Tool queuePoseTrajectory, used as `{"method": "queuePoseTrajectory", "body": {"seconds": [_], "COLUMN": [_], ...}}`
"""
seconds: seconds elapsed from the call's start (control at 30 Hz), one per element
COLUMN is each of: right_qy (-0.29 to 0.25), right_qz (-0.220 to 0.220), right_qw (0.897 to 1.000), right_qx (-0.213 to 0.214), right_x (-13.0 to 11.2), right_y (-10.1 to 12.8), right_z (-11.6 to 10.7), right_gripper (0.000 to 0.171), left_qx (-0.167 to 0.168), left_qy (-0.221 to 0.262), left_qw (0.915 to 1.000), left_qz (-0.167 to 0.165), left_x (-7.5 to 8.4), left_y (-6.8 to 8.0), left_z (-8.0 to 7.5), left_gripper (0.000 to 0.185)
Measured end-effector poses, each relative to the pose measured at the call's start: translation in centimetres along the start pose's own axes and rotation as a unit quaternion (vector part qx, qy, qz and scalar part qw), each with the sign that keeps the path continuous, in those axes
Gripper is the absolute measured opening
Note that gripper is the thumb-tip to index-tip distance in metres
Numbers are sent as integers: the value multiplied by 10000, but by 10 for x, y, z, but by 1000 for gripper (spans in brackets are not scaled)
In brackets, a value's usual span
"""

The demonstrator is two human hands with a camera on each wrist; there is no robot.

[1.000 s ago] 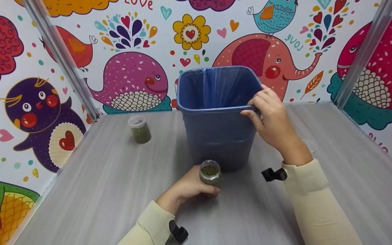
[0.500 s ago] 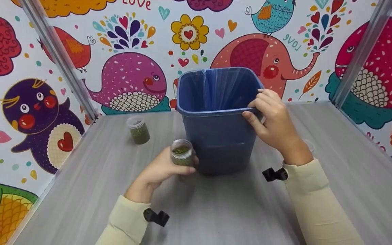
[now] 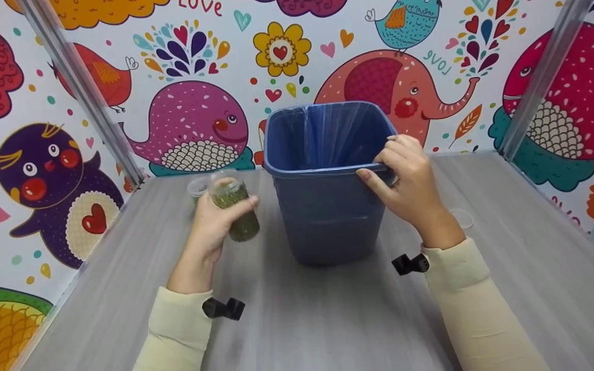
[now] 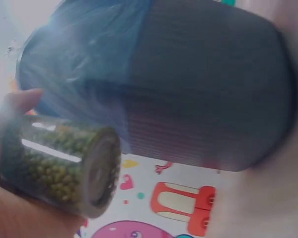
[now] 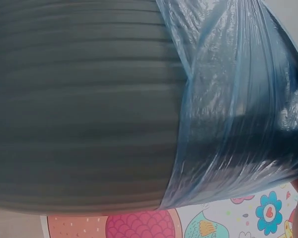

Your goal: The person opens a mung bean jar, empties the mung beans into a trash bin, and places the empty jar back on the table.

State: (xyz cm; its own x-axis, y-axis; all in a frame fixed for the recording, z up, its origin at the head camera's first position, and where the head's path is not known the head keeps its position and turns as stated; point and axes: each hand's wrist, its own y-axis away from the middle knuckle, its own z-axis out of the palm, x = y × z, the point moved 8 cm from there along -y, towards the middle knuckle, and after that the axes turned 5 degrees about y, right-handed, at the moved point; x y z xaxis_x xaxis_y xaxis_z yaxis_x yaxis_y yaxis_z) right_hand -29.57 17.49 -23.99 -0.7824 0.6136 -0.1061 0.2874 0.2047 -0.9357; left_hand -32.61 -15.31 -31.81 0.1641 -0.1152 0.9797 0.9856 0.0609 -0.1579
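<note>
A dark bin [image 3: 328,216] lined with a blue plastic bag [image 3: 328,134] stands mid-table. My right hand [image 3: 402,180] grips the bin's right front rim, thumb on the outside. In the right wrist view the bin wall [image 5: 79,109] and the bag's overhang [image 5: 233,109] fill the frame. My left hand [image 3: 217,219] holds a clear open jar of green beans [image 3: 235,208], lifted off the table to the left of the bin and tilted. In the left wrist view the jar [image 4: 59,163] lies in my palm beside the bin [image 4: 203,89].
A second small jar [image 3: 197,188] of green beans stands behind my left hand, mostly hidden by it. A clear lid [image 3: 463,217] lies on the grey table [image 3: 534,268] right of the bin. Cartoon-patterned walls close the table on three sides.
My left hand has lifted the jar from the table in front of the bin and carried it up and to the left. My right hand stays on the rim.
</note>
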Motion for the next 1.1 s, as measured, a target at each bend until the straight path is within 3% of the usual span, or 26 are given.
{"method": "queuePoseTrajectory", "body": {"seconds": [0.17,0.3,0.53,0.77,0.97,1.1], "right_qy": [-13,28,31,51,90,85], "right_qz": [-8,33,69,71,67,62], "right_qw": [10000,10000,10000,9999,9999,9999], "right_qx": [51,33,48,80,100,106], "right_x": [-1,0,2,3,2,2], "right_y": [-1,-1,-1,0,0,0], "right_z": [-2,-2,-1,1,1,2], "right_gripper": [54,54,53,53,55,55], "left_qx": [219,232,347,277,202,153], "left_qy": [100,-3,-1098,-1873,-2637,-3475], "left_qw": [9994,9979,9903,9782,9589,9304], "left_qz": [256,611,775,853,1024,1155], "left_x": [30,51,79,99,113,119], "left_y": [-18,-32,-57,-78,-89,-92], "left_z": [2,9,22,41,57,69], "left_gripper": [60,52,55,58,63,64]}}
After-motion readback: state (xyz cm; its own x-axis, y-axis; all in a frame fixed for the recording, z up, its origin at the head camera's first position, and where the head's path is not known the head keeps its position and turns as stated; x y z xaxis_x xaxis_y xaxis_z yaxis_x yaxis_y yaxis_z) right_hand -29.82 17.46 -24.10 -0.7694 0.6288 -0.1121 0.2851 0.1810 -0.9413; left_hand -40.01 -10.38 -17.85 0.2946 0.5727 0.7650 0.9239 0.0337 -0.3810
